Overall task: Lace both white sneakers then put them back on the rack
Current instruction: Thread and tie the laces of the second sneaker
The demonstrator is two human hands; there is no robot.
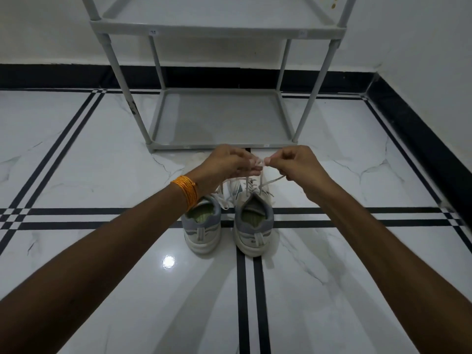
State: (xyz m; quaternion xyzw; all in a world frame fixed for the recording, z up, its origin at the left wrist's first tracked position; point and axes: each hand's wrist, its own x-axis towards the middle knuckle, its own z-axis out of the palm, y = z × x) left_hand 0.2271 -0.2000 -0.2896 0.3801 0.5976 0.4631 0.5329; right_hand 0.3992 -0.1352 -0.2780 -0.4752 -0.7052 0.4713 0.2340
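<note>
1. Here, my left hand and my right hand are raised side by side, almost touching at the fingertips, both closed in a pinch on the white lace stretched between them.
2. The lace runs down from my fingers to the right sneaker, which stands on the floor just below and nearer to me than my hands, heel toward me; one loose strand trails out under my right hand.
3. The left sneaker sits just beside it, under my left wrist — heel toward me too, its laces lying loose over the tongue, partly hidden by my forearm.
4. Both shoes are white with grey collars and a greenish insole showing inside.
5. An orange thread band wraps my left wrist.
6. Beyond my hands stands the grey rack, its bottom shelf just past my knuckles, its upper shelf higher up — neither shelf holds a shoe.
7. The floor is glossy white marble crossed by black double stripes; the sneakers rest where two stripe pairs cross.
</note>
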